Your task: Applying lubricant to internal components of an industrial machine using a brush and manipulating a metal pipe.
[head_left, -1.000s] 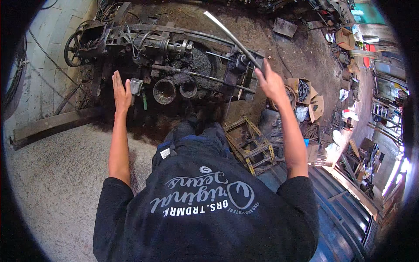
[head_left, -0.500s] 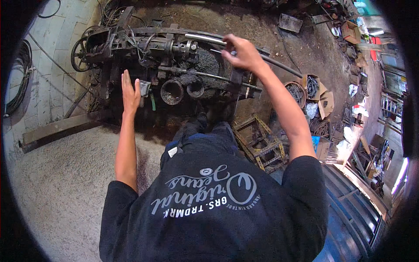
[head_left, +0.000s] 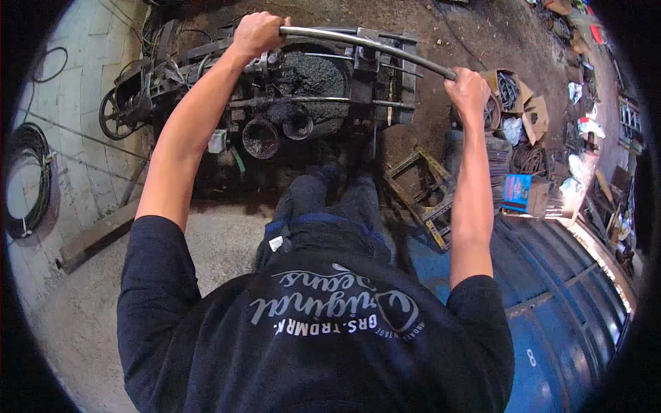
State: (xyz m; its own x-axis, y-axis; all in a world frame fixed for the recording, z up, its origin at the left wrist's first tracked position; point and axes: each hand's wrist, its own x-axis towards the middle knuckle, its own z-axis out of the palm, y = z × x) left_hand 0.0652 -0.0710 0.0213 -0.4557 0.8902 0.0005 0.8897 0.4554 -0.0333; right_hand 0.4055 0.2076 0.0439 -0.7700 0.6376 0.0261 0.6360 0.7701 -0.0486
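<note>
A long round metal rod [head_left: 372,44] spans the space above the machine, curved by the lens. Near its left end my left hand [head_left: 259,34] is closed round it. My right hand [head_left: 470,89] grips the other end, with the fingers wrapped over it. Below the rod stands a dark, greasy lathe-like machine [head_left: 365,65] with two slimmer bars [head_left: 323,100] running across it. Dark metal shavings [head_left: 313,76] lie heaped in its middle. On its near side sit two round cans [head_left: 261,139], the left one holding dark bits.
A handwheel [head_left: 110,115] is at the machine's left end. A yellowish metal frame [head_left: 427,196] stands right of my legs. Further right are open cardboard boxes [head_left: 533,117], a blue box [head_left: 516,189] and a blue metal panel [head_left: 551,303]. Coiled black hose [head_left: 27,179] hangs at the left wall.
My left hand has moved up from the machine's near side and taken hold of the rod. My right hand has shifted right to the rod's other end. The rod is now lifted in both hands.
</note>
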